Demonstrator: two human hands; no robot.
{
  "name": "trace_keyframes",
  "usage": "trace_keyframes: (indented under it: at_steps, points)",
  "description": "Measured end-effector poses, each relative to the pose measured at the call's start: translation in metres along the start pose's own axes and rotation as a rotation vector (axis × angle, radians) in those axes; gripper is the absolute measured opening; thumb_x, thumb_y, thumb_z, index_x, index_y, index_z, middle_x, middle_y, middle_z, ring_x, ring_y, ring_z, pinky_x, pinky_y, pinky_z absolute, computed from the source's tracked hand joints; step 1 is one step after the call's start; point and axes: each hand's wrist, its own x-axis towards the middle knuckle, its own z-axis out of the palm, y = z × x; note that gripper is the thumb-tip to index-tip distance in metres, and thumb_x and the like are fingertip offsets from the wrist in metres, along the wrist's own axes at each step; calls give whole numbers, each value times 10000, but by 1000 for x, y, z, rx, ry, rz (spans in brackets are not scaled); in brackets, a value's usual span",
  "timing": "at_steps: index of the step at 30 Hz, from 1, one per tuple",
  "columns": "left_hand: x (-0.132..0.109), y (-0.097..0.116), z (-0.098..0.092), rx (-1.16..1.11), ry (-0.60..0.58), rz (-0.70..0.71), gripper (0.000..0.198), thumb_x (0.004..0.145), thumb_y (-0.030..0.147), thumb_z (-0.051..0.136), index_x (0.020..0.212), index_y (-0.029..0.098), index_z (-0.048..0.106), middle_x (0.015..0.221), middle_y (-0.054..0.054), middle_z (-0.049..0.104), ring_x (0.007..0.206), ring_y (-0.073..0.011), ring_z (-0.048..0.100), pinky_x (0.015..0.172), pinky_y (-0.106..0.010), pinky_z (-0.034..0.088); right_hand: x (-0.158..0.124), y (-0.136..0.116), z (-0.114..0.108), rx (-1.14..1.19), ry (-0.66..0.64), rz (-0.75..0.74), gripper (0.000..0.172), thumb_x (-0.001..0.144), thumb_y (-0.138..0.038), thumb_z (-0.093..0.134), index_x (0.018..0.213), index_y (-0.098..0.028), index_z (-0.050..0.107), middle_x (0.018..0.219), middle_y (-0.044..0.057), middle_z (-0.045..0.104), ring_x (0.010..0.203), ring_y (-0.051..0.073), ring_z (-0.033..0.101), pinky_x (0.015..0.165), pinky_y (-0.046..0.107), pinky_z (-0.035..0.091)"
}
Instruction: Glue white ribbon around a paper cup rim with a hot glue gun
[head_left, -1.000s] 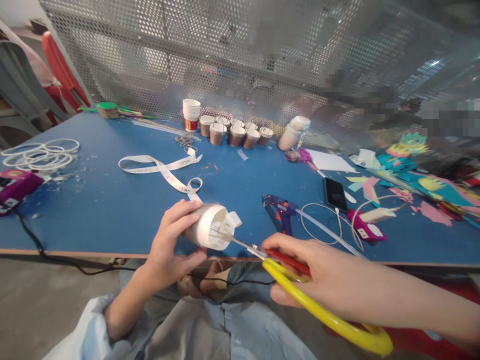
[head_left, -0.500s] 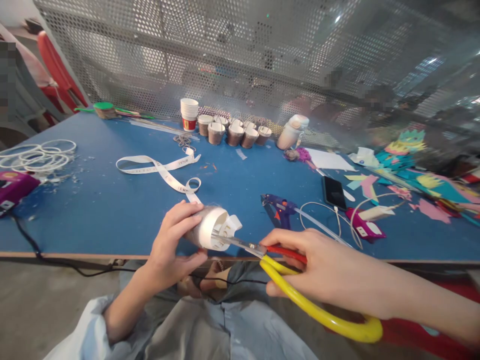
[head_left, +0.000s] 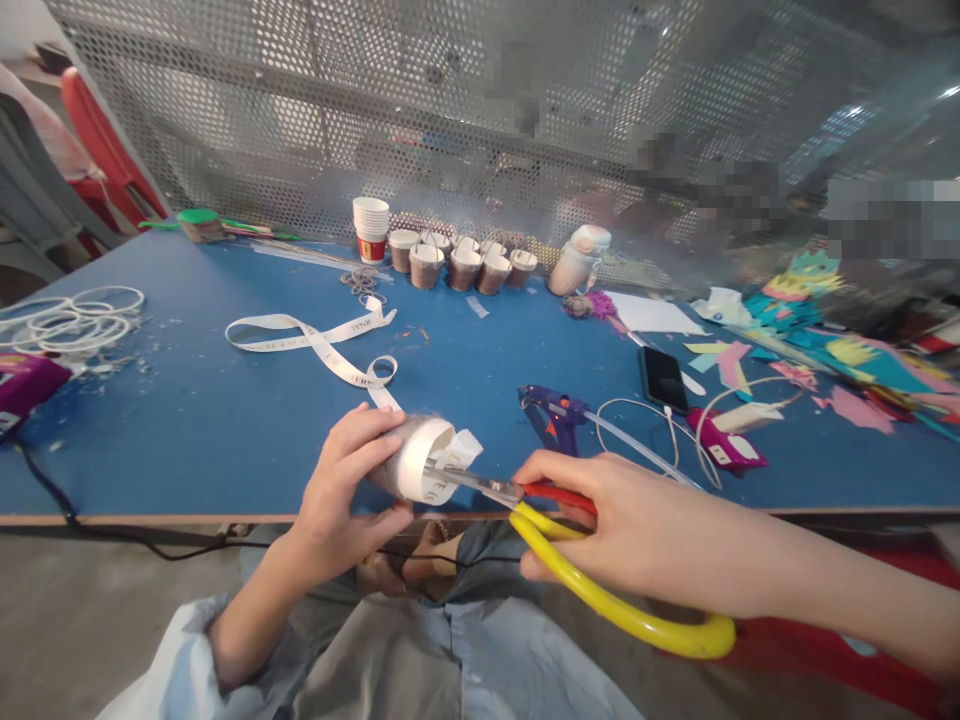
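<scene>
My left hand (head_left: 349,480) is wrapped round a paper cup (head_left: 424,455), tipped on its side with its white-lined mouth facing right. Grey-brown cord seems to cover its outside. My right hand (head_left: 600,510) grips scissors (head_left: 487,485) with one red and one yellow handle. Their blades reach into the cup's mouth, where a curl of white printed ribbon (head_left: 463,448) sticks out. Whether the blades touch the ribbon inside is hidden. A longer printed ribbon (head_left: 334,355) runs in loops over the table from behind the cup.
On the blue table (head_left: 225,430) several wrapped cups (head_left: 465,268) stand near a cup stack (head_left: 370,230). A glue gun (head_left: 555,415), phone (head_left: 663,378) and paper scraps (head_left: 855,410) lie rightward. White cord (head_left: 82,315) is coiled left. A perforated metal panel (head_left: 300,110) closes off the back.
The scissors and my right hand have shifted slightly left, and the handles look a little closer together. My left hand keeps the cup in nearly the same place. The view has turned slightly.
</scene>
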Motion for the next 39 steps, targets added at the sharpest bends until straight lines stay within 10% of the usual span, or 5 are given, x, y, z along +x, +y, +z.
trace_keyframes:
  at_steps: [25, 39]
  points:
    - [-1, 1, 4, 7, -52, -2, 740, 695, 97, 709, 1353, 262, 412, 1282, -139, 563, 1205, -289, 545, 1049, -576, 417, 3, -2, -6, -113, 12, -35, 336, 749, -541, 668, 899, -241, 651, 718, -21, 678, 573, 135, 541, 486, 217, 341]
    - [-16, -18, 9, -190, 231, -613, 631, 729, 228, 742, 1290, 227, 453, 1315, -120, 518, 1234, -251, 530, 1049, -417, 436, 4, 35, -49, -317, 310, 57, 409, 778, -464, 595, 1132, -268, 653, 901, 56, 717, 701, 238, 646, 605, 311, 453]
